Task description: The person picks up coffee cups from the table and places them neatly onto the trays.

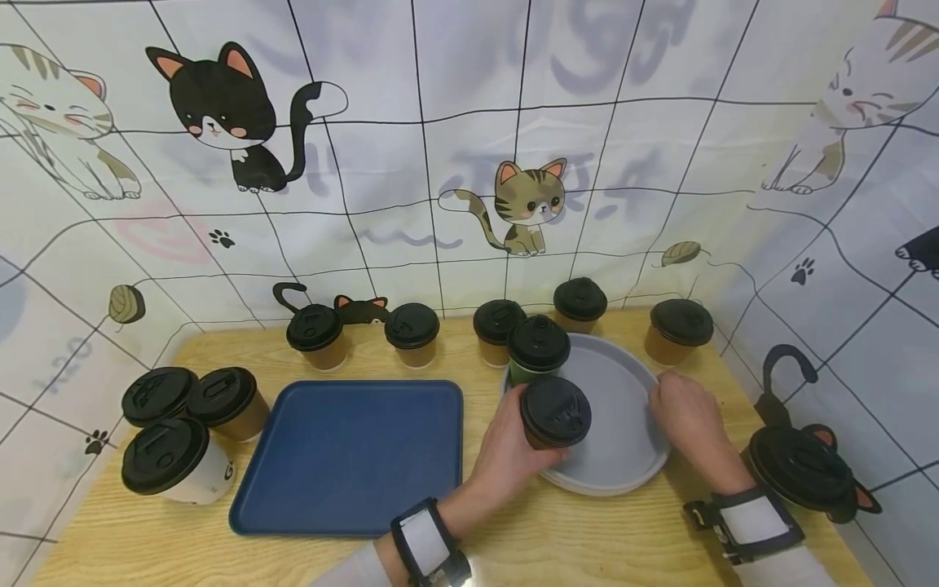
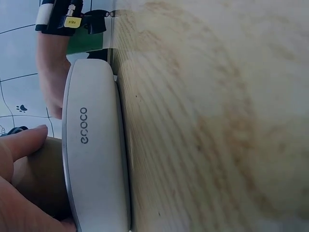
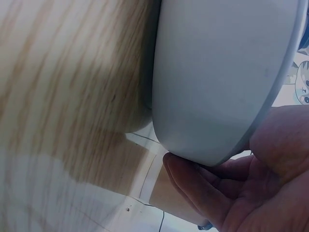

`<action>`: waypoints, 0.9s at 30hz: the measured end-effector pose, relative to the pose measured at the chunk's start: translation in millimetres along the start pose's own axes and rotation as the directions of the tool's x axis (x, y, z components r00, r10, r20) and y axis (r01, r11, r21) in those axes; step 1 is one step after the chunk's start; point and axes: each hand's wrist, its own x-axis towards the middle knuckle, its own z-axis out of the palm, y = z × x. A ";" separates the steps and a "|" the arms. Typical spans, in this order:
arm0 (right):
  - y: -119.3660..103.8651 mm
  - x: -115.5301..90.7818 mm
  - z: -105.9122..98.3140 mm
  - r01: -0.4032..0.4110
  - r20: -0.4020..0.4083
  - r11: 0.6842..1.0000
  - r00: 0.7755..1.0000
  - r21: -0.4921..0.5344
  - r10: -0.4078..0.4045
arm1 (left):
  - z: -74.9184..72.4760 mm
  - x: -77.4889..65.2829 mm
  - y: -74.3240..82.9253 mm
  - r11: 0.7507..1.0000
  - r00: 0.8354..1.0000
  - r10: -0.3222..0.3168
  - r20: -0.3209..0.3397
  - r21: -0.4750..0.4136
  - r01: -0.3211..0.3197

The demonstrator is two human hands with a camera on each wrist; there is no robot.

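Note:
A brown paper cup with a black lid (image 1: 555,412) is in my left hand (image 1: 504,452), whose fingers and thumb curl round its sides over the front left of a round grey tray (image 1: 619,408). In the left wrist view the brown cup (image 2: 41,181) shows just beyond the tray's rim (image 2: 96,159); whether its base touches the tray is hidden. My right hand (image 1: 685,412) grips the tray's right edge, fingertips against the lower side in the right wrist view. Just behind the held cup, a green cup with a black lid (image 1: 539,346) stands at the tray's left side.
A dark blue rectangular tray (image 1: 352,456) lies left of the round one. Three lidded cups cluster further left, one of them white (image 1: 194,469). Several brown lidded cups line the back, including one at the right corner (image 1: 671,346). Cat-patterned sheeting (image 1: 381,163) encloses the wooden table (image 1: 506,546).

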 end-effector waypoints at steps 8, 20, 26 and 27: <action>0.1 0.8 0.2 0.004 0.006 1.000 1.000 -0.005 -0.004 | -14.8 -8.3 -2.5 0.999 0.999 -0.005 0.052 0.036 0.003; 3.2 -2.0 -3.0 -0.012 0.013 1.000 1.000 0.001 0.012 | -51.9 11.9 -25.0 0.998 1.000 0.022 0.023 -0.063 -0.020; 3.4 -7.6 -2.2 0.010 -0.010 1.000 1.000 0.007 -0.010 | -57.3 43.3 -38.6 0.996 0.983 -0.087 0.161 -0.018 0.091; 2.5 -8.4 -2.2 0.013 -0.016 1.000 1.000 0.006 -0.013 | -56.6 46.0 -40.2 0.994 0.979 -0.101 0.175 -0.017 0.106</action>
